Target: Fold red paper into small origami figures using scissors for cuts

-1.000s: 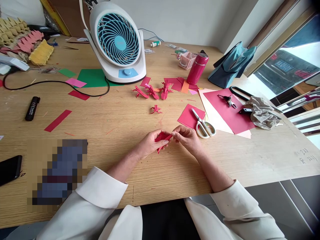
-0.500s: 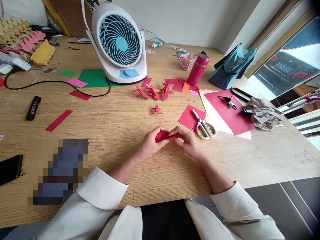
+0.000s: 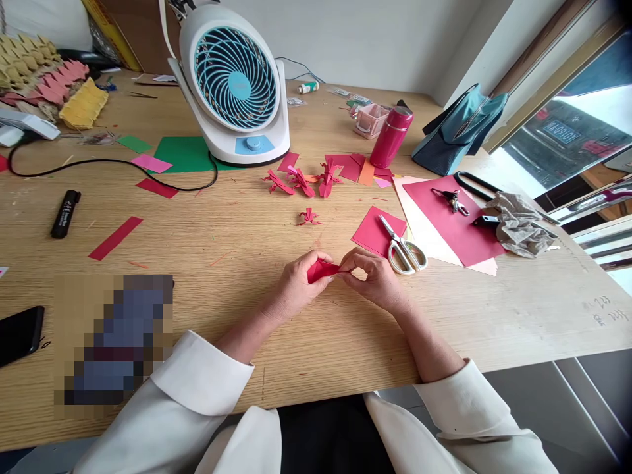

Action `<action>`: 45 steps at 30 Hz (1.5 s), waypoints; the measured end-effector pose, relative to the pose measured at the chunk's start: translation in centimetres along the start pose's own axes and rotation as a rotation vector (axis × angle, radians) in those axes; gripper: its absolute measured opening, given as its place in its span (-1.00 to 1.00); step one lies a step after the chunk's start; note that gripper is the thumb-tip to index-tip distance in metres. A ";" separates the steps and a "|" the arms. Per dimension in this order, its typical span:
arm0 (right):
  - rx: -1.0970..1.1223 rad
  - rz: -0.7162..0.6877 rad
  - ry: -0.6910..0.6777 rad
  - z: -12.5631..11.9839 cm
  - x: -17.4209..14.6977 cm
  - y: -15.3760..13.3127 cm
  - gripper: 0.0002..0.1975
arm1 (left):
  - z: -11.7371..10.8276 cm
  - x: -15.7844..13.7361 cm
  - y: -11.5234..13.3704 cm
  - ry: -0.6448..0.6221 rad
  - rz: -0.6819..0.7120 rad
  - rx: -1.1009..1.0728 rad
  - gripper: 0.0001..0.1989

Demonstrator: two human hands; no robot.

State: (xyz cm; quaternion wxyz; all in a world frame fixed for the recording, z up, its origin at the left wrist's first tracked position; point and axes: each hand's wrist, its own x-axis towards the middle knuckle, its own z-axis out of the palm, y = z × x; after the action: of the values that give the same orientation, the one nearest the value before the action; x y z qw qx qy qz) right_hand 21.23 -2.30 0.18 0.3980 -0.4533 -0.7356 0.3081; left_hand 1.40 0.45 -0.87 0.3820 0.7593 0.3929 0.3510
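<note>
The left hand (image 3: 297, 284) grasps folded red paper (image 3: 320, 270) in its fingers (image 3: 322, 284); the right hand (image 3: 376, 282) pinches the paper's right end. Scissors (image 3: 399, 242) lie nearby on the counter (image 3: 222, 230).

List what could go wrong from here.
The folded red paper, held by the left hand and right hand, might tear or crease wrongly. The right hand could knock the scissors lying close beside it. If running, the fan behind the red paper figures might scatter them.
</note>
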 end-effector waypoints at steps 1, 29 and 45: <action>-0.001 0.011 -0.001 0.0 0.0 0.0 -0.91 | 0.1 0.0 -0.1 0.011 0.019 0.022 -0.79; -0.037 0.140 0.091 1.4 0.0 0.7 -0.92 | 1.6 -0.7 -2.0 -0.024 0.309 0.368 -0.42; -0.044 0.122 0.060 0.5 0.0 0.0 -0.89 | 0.9 -0.6 -1.4 0.059 0.290 0.307 -0.77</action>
State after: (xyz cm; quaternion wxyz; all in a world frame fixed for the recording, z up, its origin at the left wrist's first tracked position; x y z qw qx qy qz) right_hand 20.78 -2.37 -0.03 0.3904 -0.5149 -0.7009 0.3019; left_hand 1.47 0.20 -2.60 0.1955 0.8466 0.3395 0.3602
